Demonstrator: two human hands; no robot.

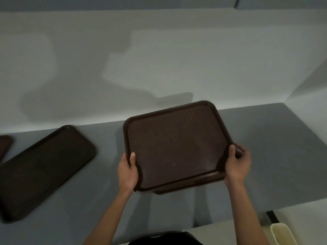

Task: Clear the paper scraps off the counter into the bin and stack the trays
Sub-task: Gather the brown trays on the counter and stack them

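I hold a dark brown textured tray (177, 145) over the middle of the grey counter (274, 156). My left hand (128, 171) grips its near left corner, thumb on the rim. My right hand (238, 164) grips its near right corner. The edge of a second brown tray (191, 189) shows just beneath the near side of the held one. Another brown tray (44, 172) lies flat on the counter to the left. A sliver of a further tray (4, 145) shows at the left edge. No paper scraps are visible.
A white wall (159, 59) runs behind the counter and meets a side wall at the right. A cream bin (283, 234) stands below the counter's near right edge.
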